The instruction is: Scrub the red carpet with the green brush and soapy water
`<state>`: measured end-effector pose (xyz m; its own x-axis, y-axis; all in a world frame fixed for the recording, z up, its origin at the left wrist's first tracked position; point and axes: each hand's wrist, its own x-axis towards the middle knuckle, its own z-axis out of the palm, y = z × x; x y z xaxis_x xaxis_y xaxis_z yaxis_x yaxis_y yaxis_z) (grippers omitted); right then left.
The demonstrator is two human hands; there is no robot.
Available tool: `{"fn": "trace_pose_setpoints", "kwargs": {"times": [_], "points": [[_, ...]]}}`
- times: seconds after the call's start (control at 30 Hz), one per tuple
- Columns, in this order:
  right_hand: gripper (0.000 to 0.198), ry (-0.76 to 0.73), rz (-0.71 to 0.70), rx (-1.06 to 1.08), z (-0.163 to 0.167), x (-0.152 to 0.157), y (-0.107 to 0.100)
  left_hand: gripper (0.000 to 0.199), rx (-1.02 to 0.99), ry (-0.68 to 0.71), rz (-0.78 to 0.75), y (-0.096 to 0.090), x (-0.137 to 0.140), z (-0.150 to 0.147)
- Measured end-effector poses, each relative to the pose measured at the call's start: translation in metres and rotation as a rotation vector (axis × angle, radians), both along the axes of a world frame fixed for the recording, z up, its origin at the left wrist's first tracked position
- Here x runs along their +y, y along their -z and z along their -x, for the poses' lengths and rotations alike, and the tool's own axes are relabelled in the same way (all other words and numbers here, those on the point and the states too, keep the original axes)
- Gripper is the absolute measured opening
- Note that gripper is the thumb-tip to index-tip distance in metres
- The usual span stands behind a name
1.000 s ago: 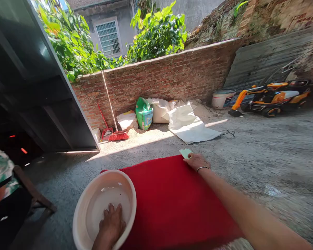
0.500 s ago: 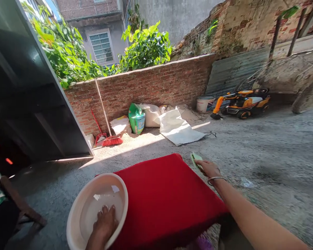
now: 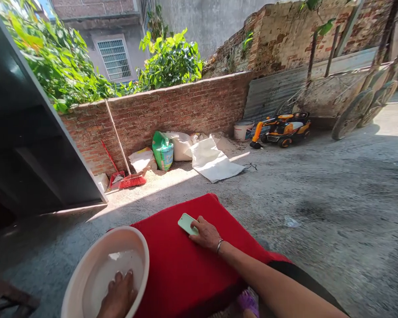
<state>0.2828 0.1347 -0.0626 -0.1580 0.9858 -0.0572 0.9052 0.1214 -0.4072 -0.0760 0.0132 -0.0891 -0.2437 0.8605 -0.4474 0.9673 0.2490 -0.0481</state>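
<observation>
My right hand is closed on the near end of a pale green phone, fingers and thumb at its edges. The phone lies flat at or just above the red cloth on the table, a little right of the basin. A wide pale pink basin, apparently with water in it, stands at the table's left side. Inside it rests my left hand, fingers apart and pointing forward, with nothing visible in them; its underside is hidden.
A dark metal door stands at the left. Along the brick wall are a red broom, a green sack, a white sheet, a bucket and a toy excavator. A purple shoe shows below the table.
My right hand has brought the phone from beyond the table's right edge to over the red cloth. My left hand stays in the basin. The view has turned slightly right.
</observation>
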Motion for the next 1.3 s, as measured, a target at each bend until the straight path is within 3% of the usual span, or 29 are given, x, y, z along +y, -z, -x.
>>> {"fn": "trace_pose_setpoints", "kwargs": {"times": [0.1,0.37,0.53,0.63,0.73,0.87,0.93,1.03,1.13,1.3], "points": [[0.032,0.086,0.041,-0.025,-0.018,0.003,0.001,0.074,-0.017,0.006,0.081,0.000,0.001,0.004],[0.023,0.461,0.004,-0.003,-0.128,0.017,0.006,0.073,-0.009,0.049,0.084,-0.015,-0.001,-0.006],[0.036,0.684,0.041,-0.054,-0.164,0.018,-0.009,0.071,-0.016,0.029,0.064,-0.014,0.000,-0.006],[0.037,0.702,0.039,-0.019,-0.154,0.025,-0.023,0.070,-0.023,0.037,0.046,-0.006,0.002,-0.005],[0.032,0.554,0.011,0.035,-0.111,0.034,-0.027,0.071,0.001,0.015,0.017,0.003,0.003,-0.004],[0.022,0.290,-0.026,0.123,-0.026,0.033,-0.011,0.071,-0.010,-0.001,-0.002,0.009,0.002,-0.004],[0.027,0.133,-0.041,0.161,0.013,0.027,0.000,0.072,-0.011,0.012,-0.001,0.011,0.000,-0.002],[0.034,-0.084,-0.038,0.150,0.049,0.019,0.013,0.073,0.020,0.018,0.030,0.015,-0.001,0.003],[0.035,-0.076,-0.005,0.105,0.047,0.020,0.016,0.073,-0.004,0.006,0.025,0.020,-0.002,0.009],[0.033,0.189,0.023,0.046,-0.015,0.036,0.002,0.074,-0.073,0.024,-0.019,0.024,-0.003,0.012]]}}
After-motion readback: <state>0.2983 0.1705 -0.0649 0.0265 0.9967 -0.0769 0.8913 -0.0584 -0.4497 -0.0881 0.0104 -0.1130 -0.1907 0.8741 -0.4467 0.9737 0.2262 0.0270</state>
